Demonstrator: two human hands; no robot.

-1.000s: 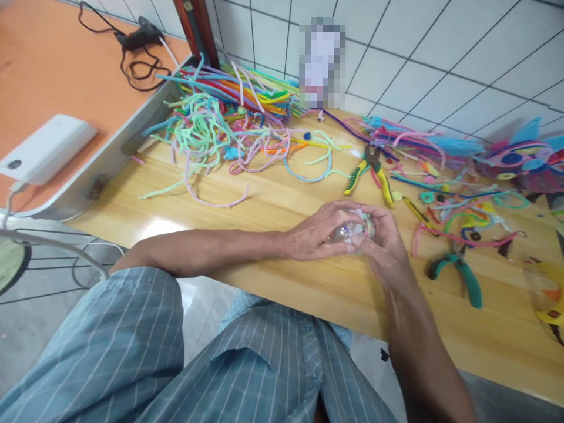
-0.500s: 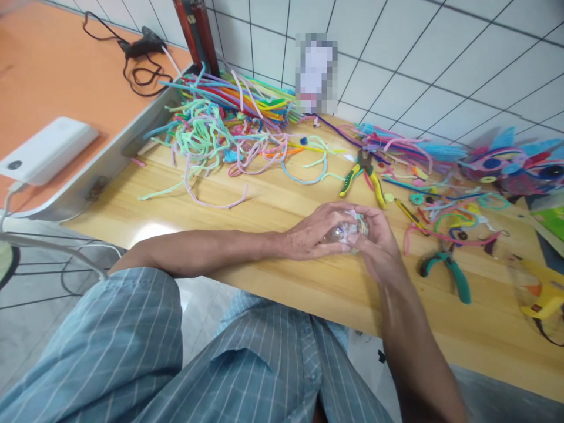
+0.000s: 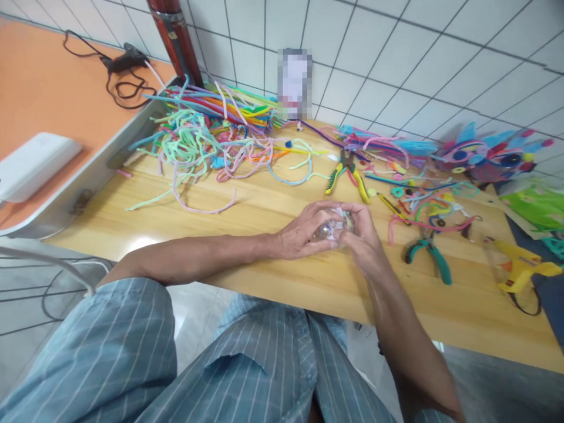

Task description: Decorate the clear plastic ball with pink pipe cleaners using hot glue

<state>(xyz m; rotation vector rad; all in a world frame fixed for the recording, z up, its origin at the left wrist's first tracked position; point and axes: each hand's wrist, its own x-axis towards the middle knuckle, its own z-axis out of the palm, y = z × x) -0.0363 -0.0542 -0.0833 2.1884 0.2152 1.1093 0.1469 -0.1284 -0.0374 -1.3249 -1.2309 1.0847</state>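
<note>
Between my two hands is a small, clear, shiny plastic object [image 3: 326, 229] with whitish and purplish bits showing on it; my fingers cover much of it, and its exact kind cannot be made out. My left hand [image 3: 300, 231] wraps it from the left, fingers bent over its top and front. From the right, my right hand [image 3: 365, 235] grips it, with the thumb pressed against the near side. Yellow-and-green pliers [image 3: 348, 170] lie just beyond the hands, jaws pointing away. To the right lie teal-handled pliers [image 3: 428, 252].
A heap of coloured pipe cleaners [image 3: 194, 141] spreads over the back left. A pixelated phone-like item [image 3: 294, 82] leans on the tiled wall. Right of it are colourful crafted figures [image 3: 489, 155], a yellow cutter [image 3: 392, 207] and a yellow glue gun [image 3: 522, 267]. A white power bank [image 3: 39, 164] sits left.
The view has turned slightly right, so everything appears shifted left and more of the right side shows. Both hands keep nearly the same grip on the clear plastic object.
</note>
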